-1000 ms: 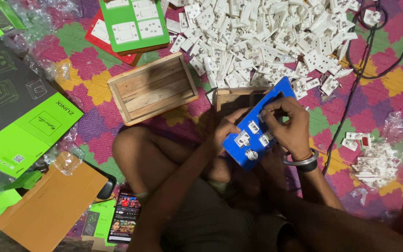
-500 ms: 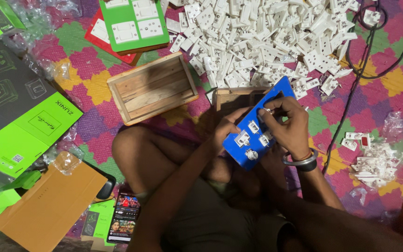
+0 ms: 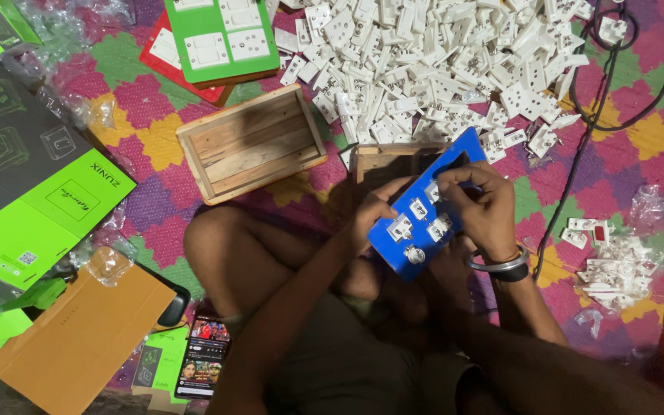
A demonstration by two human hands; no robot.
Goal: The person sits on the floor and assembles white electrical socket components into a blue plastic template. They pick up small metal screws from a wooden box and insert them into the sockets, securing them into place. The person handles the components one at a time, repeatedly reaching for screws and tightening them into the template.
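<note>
Both hands hold blue switch plate (image 3: 424, 219) (long axis tilted up-right).

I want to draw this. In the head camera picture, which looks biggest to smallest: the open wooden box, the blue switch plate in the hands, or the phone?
1. Open wooden box
2. Blue switch plate, though it is held nearer the camera, so it may look bigger than it really is
3. Phone

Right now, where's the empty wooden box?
In the head view the empty wooden box lies on the patterned mat, left of the blue switch plate, below the green panel.
</note>
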